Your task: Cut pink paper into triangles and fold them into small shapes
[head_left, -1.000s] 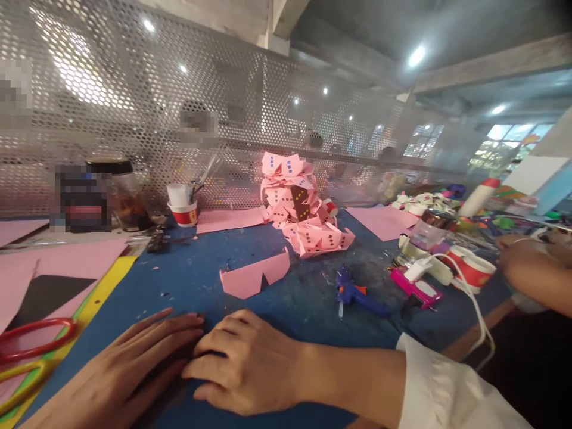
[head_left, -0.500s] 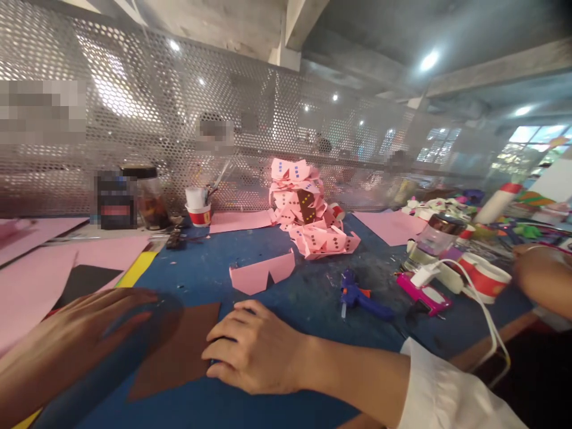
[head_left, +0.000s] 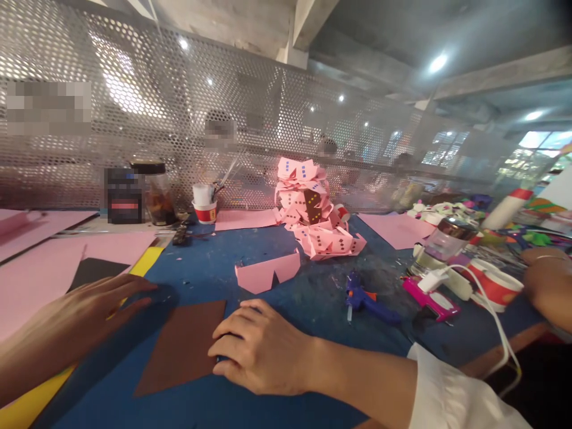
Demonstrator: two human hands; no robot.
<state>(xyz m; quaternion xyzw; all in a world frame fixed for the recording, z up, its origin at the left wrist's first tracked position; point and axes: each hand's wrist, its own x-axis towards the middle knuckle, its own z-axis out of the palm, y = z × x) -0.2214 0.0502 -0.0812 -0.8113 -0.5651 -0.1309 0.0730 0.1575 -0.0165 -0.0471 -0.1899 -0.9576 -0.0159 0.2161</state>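
Observation:
A brown paper sheet (head_left: pixel 183 345) lies flat on the blue table, between my hands. My right hand (head_left: pixel 263 351) rests at its right edge with curled fingers; a small dark bit shows between them, too hidden to name. My left hand (head_left: pixel 89 310) hovers with outstretched fingers over a yellow strip (head_left: pixel 147 261) and a dark sheet (head_left: pixel 96 272), holding nothing. Beyond my right hand stands a folded pink paper piece (head_left: pixel 268 274) with a dark notch. Farther back is a pile of folded pink pieces with dots (head_left: pixel 330 238).
To the right lie a blue glue gun (head_left: pixel 370 304), a pink device (head_left: pixel 431 299) with a white cable and a red-white cup (head_left: pixel 496 283). Another person's arm (head_left: pixel 547 280) is at the right edge. Pink sheets (head_left: pixel 36 286) cover the left; a perforated metal screen (head_left: pixel 250 89) stands behind.
My left hand has drawn left, off the brown sheet, and more of that sheet shows. The whole view has shifted slightly. My right hand stays at the sheet's edge.

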